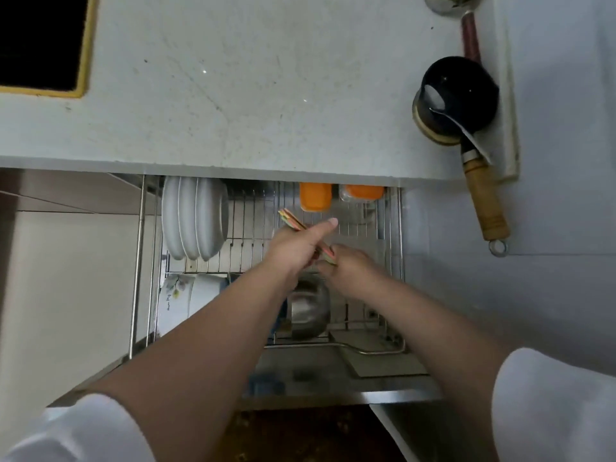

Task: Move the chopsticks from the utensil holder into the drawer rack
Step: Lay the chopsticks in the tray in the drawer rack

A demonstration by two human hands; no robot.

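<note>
Chopsticks (pixel 290 221) bundle mid-frame over pulled-out drawer rack (pixel 396 228); left hand (pixel 296 245) fingers wrapped round it, thumb out, right hand (pixel 346 265) fingers pinching lower end.

sleeves: white, short, loose | forearms: bare | hands: bare, no rings or watch visible

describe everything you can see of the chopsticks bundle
The chopsticks are a bundle of thin sticks in mixed pastel colours, pinkish, yellow and green, possibly plastic or painted. They lie slanted, one end fanning out up-left past the left hand, the other end showing down-right at the right hand. Both hands grip them, so the middle is hidden. They are held above the wire drawer rack, in front of the upright white plates, apparently not touching the rack. Their count cannot be told.
</note>
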